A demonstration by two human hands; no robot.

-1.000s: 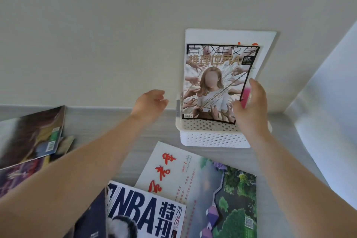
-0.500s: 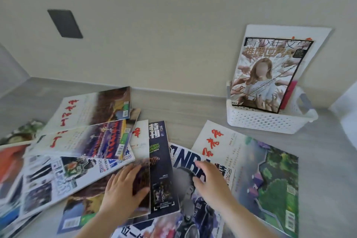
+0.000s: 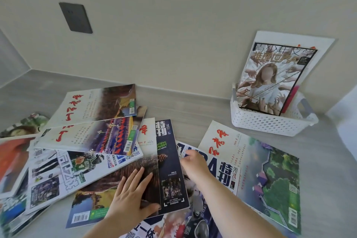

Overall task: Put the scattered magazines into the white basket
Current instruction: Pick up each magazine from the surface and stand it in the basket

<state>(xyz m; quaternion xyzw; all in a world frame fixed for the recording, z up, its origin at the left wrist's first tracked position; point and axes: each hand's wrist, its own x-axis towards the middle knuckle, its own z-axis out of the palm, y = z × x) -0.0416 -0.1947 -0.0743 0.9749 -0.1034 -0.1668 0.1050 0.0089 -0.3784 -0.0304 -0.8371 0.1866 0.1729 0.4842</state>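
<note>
The white basket [image 3: 270, 123] stands at the right against the wall, with magazines upright in it; the front one [image 3: 270, 77] shows a figure among reaching hands. Several magazines lie fanned over the grey surface. My left hand [image 3: 131, 197] rests flat with spread fingers on a brown landscape magazine [image 3: 119, 177]. My right hand [image 3: 195, 162] touches the right edge of a dark navy basketball magazine [image 3: 170, 164], which lies over a white NBA magazine [image 3: 226, 172]. A large white magazine [image 3: 266, 170] with red characters and a green aerial picture lies at the right.
At the left, more magazines overlap in a pile: two white ones with red script [image 3: 96, 104] on top and a basketball one [image 3: 63, 172] below. A dark wall plate [image 3: 75, 17] sits on the beige wall. A white panel [image 3: 345, 110] stands right of the basket.
A second ago both hands were at the basket, the right one holding the magazines there. Both hands have since come down onto the scattered pile, and the view has swung left.
</note>
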